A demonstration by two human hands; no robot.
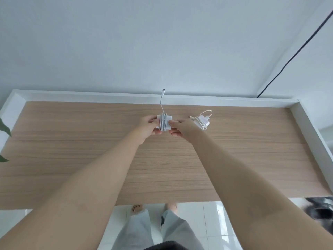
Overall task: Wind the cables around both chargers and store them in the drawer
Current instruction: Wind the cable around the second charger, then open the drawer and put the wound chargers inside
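Observation:
A white square charger [164,122] with its cable wound around the middle is held above the wooden tabletop [90,150]. My left hand [147,128] grips its left side and my right hand [183,129] grips its right side. The free end of the cable with its plug [163,91] sticks up towards the wall. A second white charger [203,121] with its cable looped around it lies on the tabletop just right of my right hand. No drawer is in view.
A white raised rim [306,121] borders the table at the back and right. A black cable [292,56] runs down the wall at the right. Green leaves [4,129] show at the left edge. A dark object [320,212] lies on the tiled floor at the right.

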